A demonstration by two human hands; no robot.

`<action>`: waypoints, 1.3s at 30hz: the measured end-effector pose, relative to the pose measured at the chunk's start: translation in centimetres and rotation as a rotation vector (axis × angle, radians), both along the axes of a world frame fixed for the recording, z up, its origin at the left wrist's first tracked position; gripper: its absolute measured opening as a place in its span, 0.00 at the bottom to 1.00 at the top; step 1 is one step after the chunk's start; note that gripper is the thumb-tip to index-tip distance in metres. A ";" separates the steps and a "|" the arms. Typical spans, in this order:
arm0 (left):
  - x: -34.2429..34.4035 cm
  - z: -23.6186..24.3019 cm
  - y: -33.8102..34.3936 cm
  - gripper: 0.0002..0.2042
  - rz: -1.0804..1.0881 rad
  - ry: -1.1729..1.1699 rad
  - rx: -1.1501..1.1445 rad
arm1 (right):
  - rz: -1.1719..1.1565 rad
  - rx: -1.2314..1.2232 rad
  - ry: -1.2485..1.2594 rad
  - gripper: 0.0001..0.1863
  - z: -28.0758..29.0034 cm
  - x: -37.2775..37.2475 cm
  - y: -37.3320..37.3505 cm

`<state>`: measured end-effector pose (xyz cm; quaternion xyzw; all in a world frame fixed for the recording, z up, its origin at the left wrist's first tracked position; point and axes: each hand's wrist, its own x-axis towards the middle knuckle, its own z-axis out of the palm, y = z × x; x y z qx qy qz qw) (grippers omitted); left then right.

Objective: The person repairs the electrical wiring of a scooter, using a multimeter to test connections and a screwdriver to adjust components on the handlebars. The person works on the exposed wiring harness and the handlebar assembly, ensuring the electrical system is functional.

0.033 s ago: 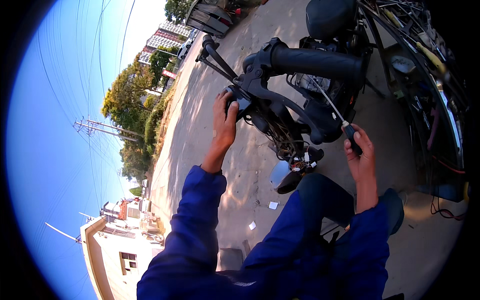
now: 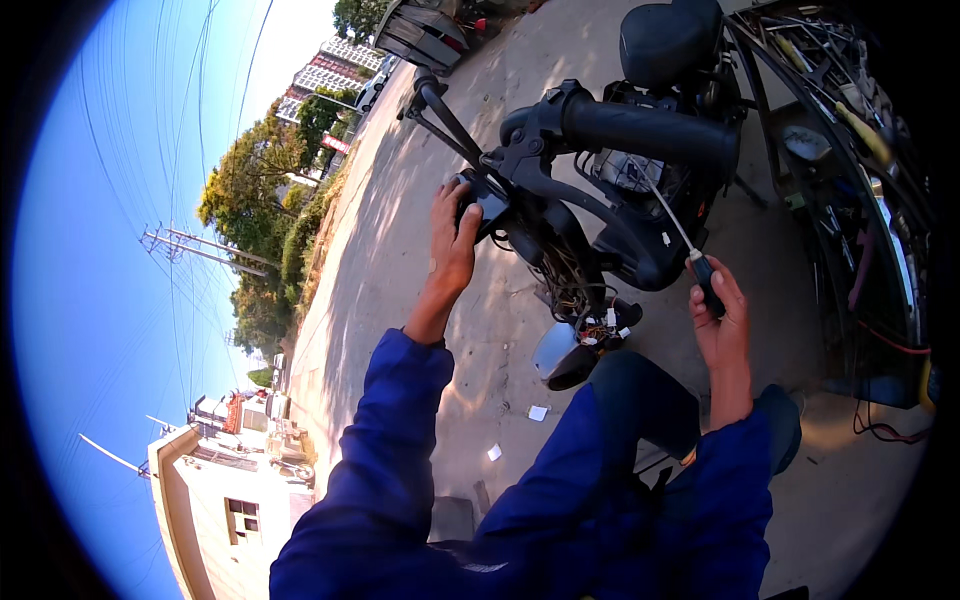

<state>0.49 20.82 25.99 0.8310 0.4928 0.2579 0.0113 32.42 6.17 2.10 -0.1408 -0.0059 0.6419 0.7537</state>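
Observation:
My left hand (image 2: 455,235) is closed over the edge of a dark instrument housing (image 2: 488,205) at the middle of a two-wheeler's handlebar. My right hand (image 2: 722,315) holds a screwdriver (image 2: 708,285) by its dark handle. Its thin metal shaft slants up and to the left, past the brake lever (image 2: 575,198), and I cannot tell whether the tip touches anything. Above the lever runs a black rubber handlebar grip (image 2: 650,130). Bare wires and white connectors (image 2: 608,320) hang from the opened front, beside a headlight (image 2: 560,352).
At the right stands a rack of tools (image 2: 850,110) with pliers, screwdrivers and loose metal parts. A black seat (image 2: 668,42) is at the top. Two white scraps (image 2: 538,412) lie on the pavement near my knee. A parked three-wheeler (image 2: 425,38) stands farther off.
The view has shifted slightly, with the handlebar and tool rack a little lower in the picture. Both hands keep their holds.

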 end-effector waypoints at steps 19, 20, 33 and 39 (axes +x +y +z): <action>-3.3 -0.4 -1.8 0.36 -0.291 -0.093 0.189 | -0.270 -0.043 -0.824 0.29 8.7 -3.2 -21.4; -3.2 -0.6 -2.1 0.36 -0.269 -0.124 0.245 | -0.294 0.027 -0.930 0.29 10.2 -3.3 -21.2; 0.5 -18.4 -23.8 0.23 -0.150 -0.803 -0.222 | -0.604 0.177 -1.947 0.19 34.0 -3.8 -7.5; 3.5 -27.9 -31.5 0.11 -0.528 -0.284 -0.682 | -0.450 0.069 -2.527 0.11 35.5 -0.8 7.8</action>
